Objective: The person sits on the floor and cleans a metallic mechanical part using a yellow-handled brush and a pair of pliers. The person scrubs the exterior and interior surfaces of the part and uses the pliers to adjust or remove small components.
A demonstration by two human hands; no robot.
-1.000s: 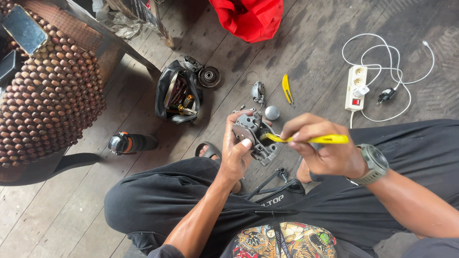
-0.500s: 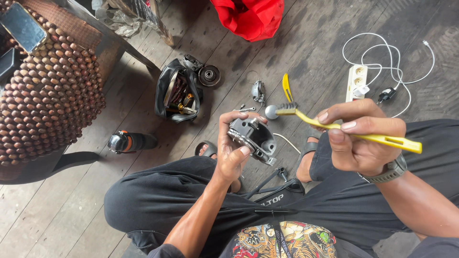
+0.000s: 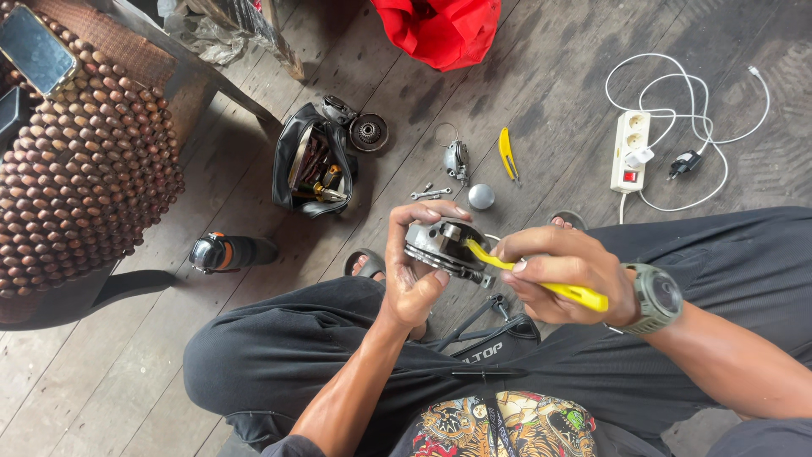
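My left hand (image 3: 414, 283) grips the metal part (image 3: 440, 245); right hand (image 3: 567, 275) pries with the yellow lever (image 3: 541, 283) (parts scattered at 12 o'clock, so reassembly's left).

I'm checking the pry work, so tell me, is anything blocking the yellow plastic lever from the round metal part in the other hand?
Nothing visible. The yellow plastic lever in the right hand already meets the round metal part, gripped by the left hand.

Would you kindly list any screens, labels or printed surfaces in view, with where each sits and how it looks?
Phone: top left, on the beaded seat cover; dark rectangular screen, light edge.
Trouser print: small white lettering on black cloth, below the hands.
Shirt print: bottom centre; multicoloured picture on black.
Power strip: upper right on the floor; white, with a red switch.
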